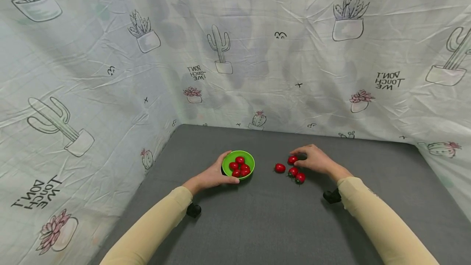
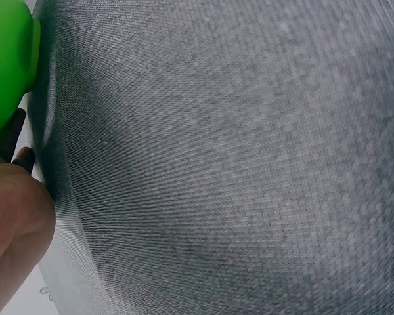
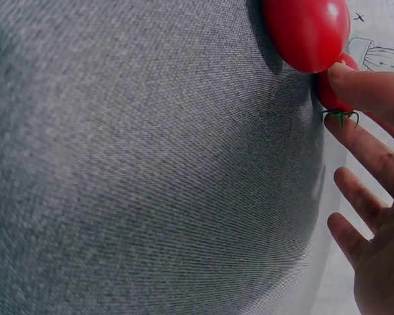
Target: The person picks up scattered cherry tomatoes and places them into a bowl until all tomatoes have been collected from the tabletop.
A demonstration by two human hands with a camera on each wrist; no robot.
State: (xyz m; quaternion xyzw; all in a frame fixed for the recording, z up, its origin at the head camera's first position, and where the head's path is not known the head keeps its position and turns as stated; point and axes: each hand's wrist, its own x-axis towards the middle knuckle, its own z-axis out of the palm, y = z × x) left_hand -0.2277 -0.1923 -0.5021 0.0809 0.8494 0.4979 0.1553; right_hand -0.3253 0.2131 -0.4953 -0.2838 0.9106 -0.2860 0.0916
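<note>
A small green bowl [image 1: 252, 158] stands on the grey table with several red tomatoes [image 1: 240, 160] inside. My left hand [image 1: 217, 174] grips the bowl's left side, thumb along the near rim and fingers round the far side. In the left wrist view, the bowl [image 2: 6, 65] shows only its outer wall. To the right, my right hand [image 1: 314, 159] pinches the farthest loose tomato [image 1: 292, 160] between thumb and forefinger, the other fingers spread. That tomato [image 3: 329, 92] shows a green stem in the right wrist view, partly hidden behind a nearer tomato [image 3: 308, 29].
Three more loose tomatoes lie close by: one on the left [image 1: 280, 168], one just below the hand [image 1: 293, 171] and one nearest me [image 1: 300, 178]. The grey table [image 1: 265, 224] meets a white cactus-print cloth [image 1: 257, 85] at the back and left.
</note>
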